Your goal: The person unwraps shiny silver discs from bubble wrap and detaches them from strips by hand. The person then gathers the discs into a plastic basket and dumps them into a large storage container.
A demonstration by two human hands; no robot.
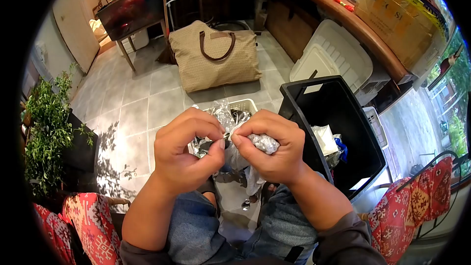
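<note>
Got some crumpled shiny plastic (264,143) clenched in the right hand (288,151), so clearly nearer that side, trailing lengthwise downward below the grip. Pinching right beside it with the left hand (181,154), but can't really tell if actually gripping anything.

Head view, wide fisheye with bent edges and dark corners. Looks from above the denim knees (189,228), forward and steeply down, facing tan bag (223,71). Bag at mid-distance, upper middle. Left hand (189,147) and right hand (274,145) much closer to lens than bag. Coverage spans leafy plant (46,132) left of bag to black bin (355,105) right of it.
</note>
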